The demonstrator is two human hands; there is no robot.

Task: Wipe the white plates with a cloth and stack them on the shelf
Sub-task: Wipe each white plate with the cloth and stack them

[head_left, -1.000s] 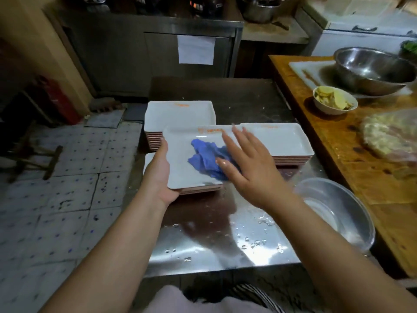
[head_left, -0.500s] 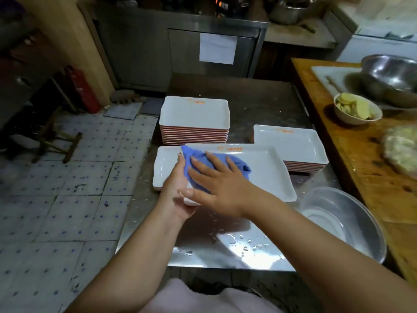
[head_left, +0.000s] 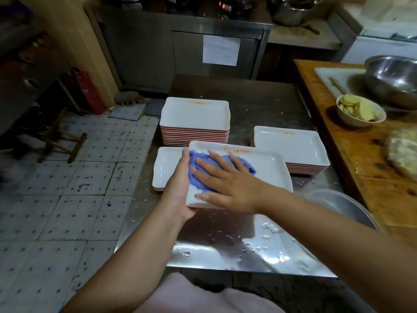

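Note:
My left hand (head_left: 178, 188) grips the left edge of a white rectangular plate (head_left: 268, 170), held a little above the wet steel table (head_left: 225, 240). Flat on that plate lies a blue cloth (head_left: 237, 163), with my right hand (head_left: 228, 184) pressed on top of it, fingers spread. Under the held plate sits a low stack of white plates (head_left: 165, 168). A taller stack (head_left: 195, 119) stands behind it, and a third stack (head_left: 293, 147) is to the right.
A clear plastic basin (head_left: 345, 208) sits at the table's right front. The wooden counter (head_left: 372, 168) on the right bears a small bowl of sliced food (head_left: 358, 110) and a steel bowl (head_left: 394, 75). Tiled floor (head_left: 67, 188) with a wooden stool (head_left: 61, 138) lies left.
My right hand has slid the cloth leftward across the plate toward my left hand, and the plate has turned and tilted slightly in my left hand.

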